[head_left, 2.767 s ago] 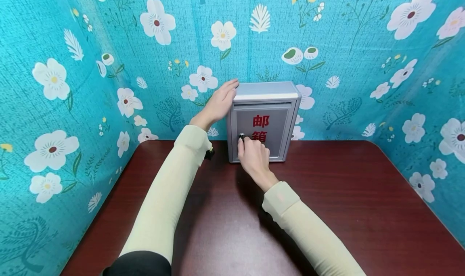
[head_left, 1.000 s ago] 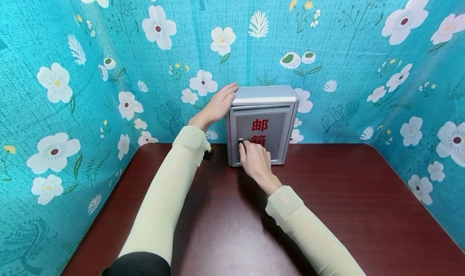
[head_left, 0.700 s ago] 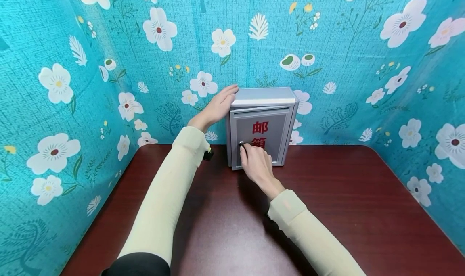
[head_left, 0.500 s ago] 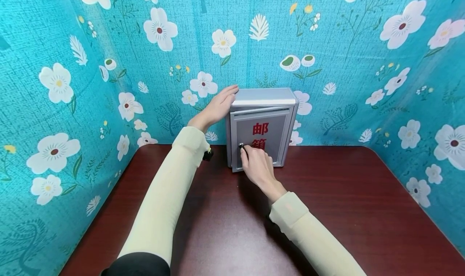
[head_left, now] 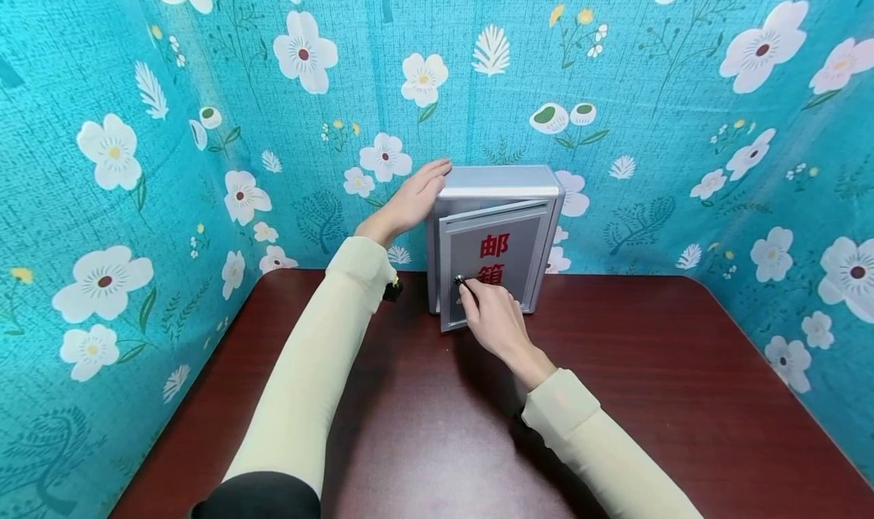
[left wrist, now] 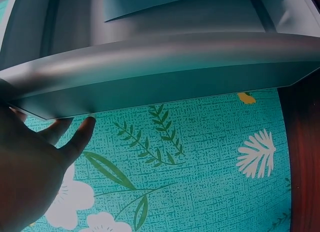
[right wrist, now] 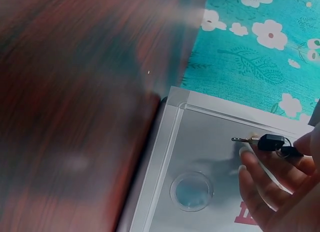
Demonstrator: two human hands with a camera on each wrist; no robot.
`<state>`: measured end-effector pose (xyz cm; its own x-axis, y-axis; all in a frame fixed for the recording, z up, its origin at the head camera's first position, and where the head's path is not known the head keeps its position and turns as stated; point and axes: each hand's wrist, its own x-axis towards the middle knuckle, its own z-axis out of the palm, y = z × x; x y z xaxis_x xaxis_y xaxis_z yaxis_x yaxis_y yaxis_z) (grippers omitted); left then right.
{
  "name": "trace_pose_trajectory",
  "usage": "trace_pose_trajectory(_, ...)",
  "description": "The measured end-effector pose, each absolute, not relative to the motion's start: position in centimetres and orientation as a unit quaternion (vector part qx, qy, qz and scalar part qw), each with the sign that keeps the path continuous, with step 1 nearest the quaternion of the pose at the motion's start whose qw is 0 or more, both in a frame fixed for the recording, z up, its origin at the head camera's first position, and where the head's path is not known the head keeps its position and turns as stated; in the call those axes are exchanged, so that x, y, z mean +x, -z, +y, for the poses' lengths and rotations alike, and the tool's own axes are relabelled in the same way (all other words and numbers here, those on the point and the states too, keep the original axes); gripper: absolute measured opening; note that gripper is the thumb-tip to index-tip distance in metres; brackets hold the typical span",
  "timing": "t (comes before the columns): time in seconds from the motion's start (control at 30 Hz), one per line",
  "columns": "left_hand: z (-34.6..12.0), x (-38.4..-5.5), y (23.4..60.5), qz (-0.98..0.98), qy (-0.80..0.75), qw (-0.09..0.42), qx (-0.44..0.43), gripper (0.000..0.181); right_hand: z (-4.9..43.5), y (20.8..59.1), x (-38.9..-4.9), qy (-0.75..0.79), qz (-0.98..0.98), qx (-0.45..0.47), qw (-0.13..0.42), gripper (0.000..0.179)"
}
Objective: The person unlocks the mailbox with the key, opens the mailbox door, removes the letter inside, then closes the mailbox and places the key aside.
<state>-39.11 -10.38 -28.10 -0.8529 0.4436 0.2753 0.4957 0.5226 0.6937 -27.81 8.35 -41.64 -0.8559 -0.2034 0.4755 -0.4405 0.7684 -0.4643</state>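
A grey metal mailbox (head_left: 501, 176) with red characters stands upright at the back of the table. Its door (head_left: 508, 234) is ajar, the left edge swung outward. My right hand (head_left: 495, 318) pinches a black-headed key (head_left: 460, 279) at the door's lock. In the right wrist view, a second key (right wrist: 270, 142) hangs from a ring beside the fingers, its blade bare. My left hand (head_left: 407, 202) rests on the mailbox's top left corner, fingers extended. The left wrist view looks into the mailbox, where a flat bluish thing (left wrist: 150, 4) shows; its kind is unclear.
The table (head_left: 410, 428) is dark red wood. Blue flowered cloth (head_left: 328, 86) hangs behind the mailbox and along both sides. A round clear disc (right wrist: 192, 191) sits low on the door. A small black object (head_left: 392, 290) is at my left wrist.
The mailbox door, flush with its frame at first, has swung outward on its left side. My right hand has drawn back toward me with the key; my left hand stays on the corner.
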Motion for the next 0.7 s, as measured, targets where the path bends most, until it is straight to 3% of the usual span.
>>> trace_pose_trajectory(0.7,-10.6,-39.1,27.7,-0.868,0.41,0.023,-0.279,0.054,11.0,41.5,-25.8,-0.331,-0.907,0.208,0.158,0.024)
